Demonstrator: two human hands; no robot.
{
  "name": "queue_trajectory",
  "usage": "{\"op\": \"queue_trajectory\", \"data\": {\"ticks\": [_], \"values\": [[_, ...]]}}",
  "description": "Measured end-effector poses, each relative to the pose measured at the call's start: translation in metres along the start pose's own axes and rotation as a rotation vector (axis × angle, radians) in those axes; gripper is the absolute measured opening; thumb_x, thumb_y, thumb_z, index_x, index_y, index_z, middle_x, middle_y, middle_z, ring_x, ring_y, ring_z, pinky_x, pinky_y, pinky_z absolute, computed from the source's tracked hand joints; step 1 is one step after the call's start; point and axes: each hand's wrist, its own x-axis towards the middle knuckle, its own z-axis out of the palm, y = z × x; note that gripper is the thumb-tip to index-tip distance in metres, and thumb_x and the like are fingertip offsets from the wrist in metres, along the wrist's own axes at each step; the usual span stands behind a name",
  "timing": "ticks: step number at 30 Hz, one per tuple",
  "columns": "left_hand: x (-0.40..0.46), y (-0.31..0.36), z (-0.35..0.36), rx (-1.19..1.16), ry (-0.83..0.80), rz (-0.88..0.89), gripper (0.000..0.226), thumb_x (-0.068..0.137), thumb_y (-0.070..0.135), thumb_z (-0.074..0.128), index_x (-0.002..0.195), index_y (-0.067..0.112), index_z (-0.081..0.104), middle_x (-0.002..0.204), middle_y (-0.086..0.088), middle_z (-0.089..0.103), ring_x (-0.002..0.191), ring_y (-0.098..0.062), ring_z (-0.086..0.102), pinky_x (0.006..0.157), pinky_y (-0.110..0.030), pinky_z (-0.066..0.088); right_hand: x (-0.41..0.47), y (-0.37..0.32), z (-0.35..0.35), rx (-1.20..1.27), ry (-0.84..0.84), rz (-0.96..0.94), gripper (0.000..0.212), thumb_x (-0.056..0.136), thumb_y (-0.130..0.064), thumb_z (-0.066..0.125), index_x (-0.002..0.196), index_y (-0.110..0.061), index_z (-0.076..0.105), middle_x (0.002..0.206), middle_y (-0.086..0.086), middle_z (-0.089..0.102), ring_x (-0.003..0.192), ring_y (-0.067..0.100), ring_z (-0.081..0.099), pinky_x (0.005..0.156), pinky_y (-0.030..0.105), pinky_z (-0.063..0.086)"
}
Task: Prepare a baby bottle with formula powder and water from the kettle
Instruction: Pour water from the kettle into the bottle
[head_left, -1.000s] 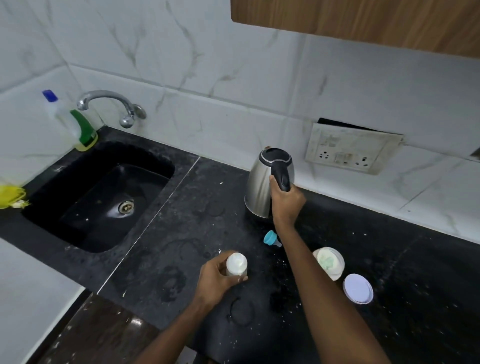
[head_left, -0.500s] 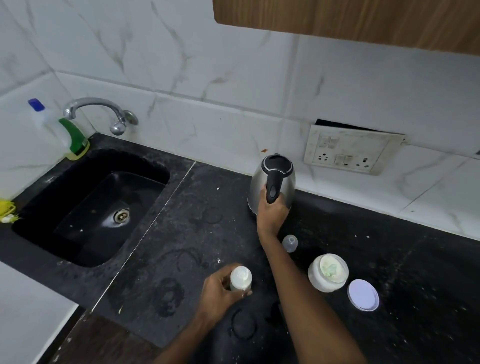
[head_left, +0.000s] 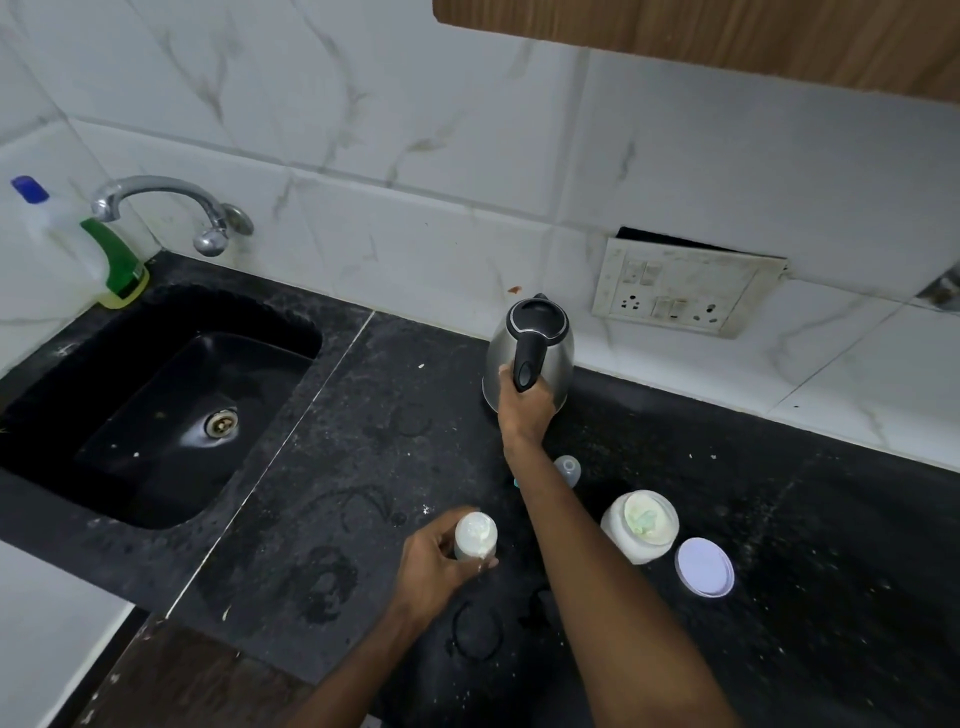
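Observation:
A steel kettle (head_left: 558, 358) with a black lid and handle stands upright on the black counter near the back wall. My right hand (head_left: 524, 413) is closed around the lower end of its handle. Nearer to me, an open baby bottle (head_left: 475, 535) with white contents stands on the counter, and my left hand (head_left: 431, 566) grips its side. The white formula jar (head_left: 640, 526) is open, with a pale green scoop inside. Its lid (head_left: 704, 566) lies flat to the right. The bottle's clear teat (head_left: 567, 469) sits beside my right forearm.
A black sink (head_left: 156, 410) with a chrome tap (head_left: 171, 205) fills the left. A dish-soap bottle (head_left: 67, 244) stands in the sink's back corner. A switch and socket plate (head_left: 685, 283) is on the tiled wall behind the kettle. The counter (head_left: 363, 467) is speckled with powder and water marks.
My right hand has slid down the kettle handle and the kettle now rests upright on the counter. The left hand keeps hold of the bottle. The camera has shifted slightly.

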Motion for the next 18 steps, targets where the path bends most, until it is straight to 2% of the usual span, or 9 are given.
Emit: {"op": "queue_trajectory", "data": {"ticks": [4, 9, 14, 18], "values": [[0.0005, 0.0005, 0.0004, -0.007, -0.004, 0.016, 0.055, 0.066, -0.001, 0.095, 0.113, 0.02, 0.074, 0.106, 0.017, 0.079, 0.102, -0.003, 0.074, 0.082, -0.011, 0.054, -0.0006, -0.0037, 0.005, -0.006, 0.028, 0.007, 0.025, 0.095, -0.027, 0.072, 0.086, -0.003, 0.069, 0.081, 0.009, 0.073, 0.078, 0.021, 0.064, 0.074, 0.027, 0.046], [0.0029, 0.0001, -0.0004, -0.008, 0.013, 0.033, 0.056, 0.066, 0.0, 0.096, 0.115, 0.016, 0.075, 0.106, 0.007, 0.081, 0.102, -0.005, 0.074, 0.083, -0.012, 0.054, -0.0003, -0.0075, 0.0098, -0.012, 0.021, 0.034, 0.024, 0.096, -0.023, 0.071, 0.091, 0.0, 0.07, 0.082, 0.006, 0.069, 0.076, 0.017, 0.059, 0.069, 0.02, 0.04], [0.0051, -0.0036, -0.0023, 0.009, 0.01, 0.032, 0.056, 0.066, 0.003, 0.096, 0.115, 0.018, 0.074, 0.108, 0.006, 0.08, 0.104, -0.008, 0.074, 0.084, -0.014, 0.055, 0.0007, -0.0054, 0.0092, 0.02, -0.005, 0.047, 0.027, 0.095, -0.021, 0.071, 0.087, 0.004, 0.068, 0.076, 0.007, 0.067, 0.07, 0.017, 0.059, 0.069, 0.023, 0.044], [0.0053, -0.003, -0.0017, 0.011, 0.017, 0.03, 0.056, 0.065, 0.003, 0.096, 0.114, 0.022, 0.074, 0.107, 0.008, 0.08, 0.103, -0.005, 0.074, 0.083, -0.012, 0.054, -0.0011, -0.0064, 0.0052, 0.023, -0.034, 0.044, 0.025, 0.095, -0.018, 0.071, 0.087, 0.005, 0.068, 0.073, 0.004, 0.065, 0.062, 0.0, 0.056, 0.055, 0.005, 0.039]]}}
